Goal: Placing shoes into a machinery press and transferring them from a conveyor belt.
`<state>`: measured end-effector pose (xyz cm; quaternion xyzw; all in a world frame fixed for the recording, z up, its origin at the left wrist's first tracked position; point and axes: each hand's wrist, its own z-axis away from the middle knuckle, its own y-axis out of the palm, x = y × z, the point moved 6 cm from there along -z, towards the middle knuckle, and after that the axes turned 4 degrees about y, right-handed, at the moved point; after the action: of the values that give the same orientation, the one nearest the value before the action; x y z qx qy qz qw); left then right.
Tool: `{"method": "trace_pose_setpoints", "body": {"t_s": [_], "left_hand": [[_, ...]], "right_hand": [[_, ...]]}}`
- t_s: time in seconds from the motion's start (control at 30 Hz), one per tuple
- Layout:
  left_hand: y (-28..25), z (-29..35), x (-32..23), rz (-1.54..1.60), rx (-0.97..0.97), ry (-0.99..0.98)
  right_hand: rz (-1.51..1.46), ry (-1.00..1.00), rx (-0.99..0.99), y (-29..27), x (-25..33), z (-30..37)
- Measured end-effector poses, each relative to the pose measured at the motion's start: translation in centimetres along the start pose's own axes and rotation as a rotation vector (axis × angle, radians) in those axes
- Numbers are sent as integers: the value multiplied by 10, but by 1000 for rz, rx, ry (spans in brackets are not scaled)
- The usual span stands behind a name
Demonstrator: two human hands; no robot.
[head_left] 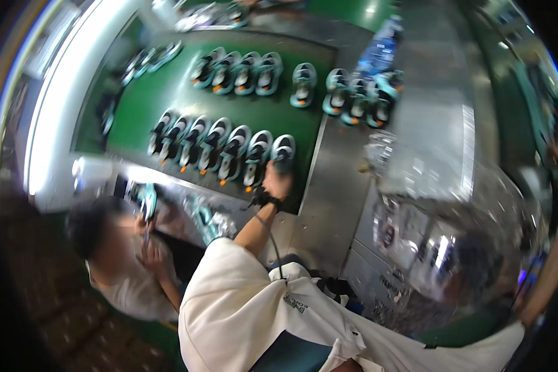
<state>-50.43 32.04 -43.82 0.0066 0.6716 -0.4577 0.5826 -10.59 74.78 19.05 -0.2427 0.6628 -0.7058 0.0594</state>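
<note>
My left hand [276, 181] reaches forward to the green belt [167, 99] and closes on the heel of a black, white and teal shoe [284, 149], the rightmost one of the near row [211, 146]. A dark strap with a cable sits on that wrist. A bare forearm [547, 273] runs up the right edge of the picture beyond my white sleeve; its hand is out of sight. The whole picture is blurred.
A farther row of teal shoes [242, 71] lies on the belt. Steel tabletop [347, 186] borders the belt's right side, with more shoes [363, 99] and a plastic bottle [378, 46]. A seated co-worker [121, 260] at lower left holds a teal shoe [147, 201].
</note>
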Motion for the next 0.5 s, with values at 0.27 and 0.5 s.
{"method": "trace_pose_setpoints", "body": {"t_s": [0.27, 0.5], "left_hand": [[-57, 55, -107, -161, -183, 599], [-76, 263, -288, 835, 1558, 163]], "right_hand": [[34, -112, -324, 4, 111, 104], [-131, -170, -456, -28, 127, 351]]}}
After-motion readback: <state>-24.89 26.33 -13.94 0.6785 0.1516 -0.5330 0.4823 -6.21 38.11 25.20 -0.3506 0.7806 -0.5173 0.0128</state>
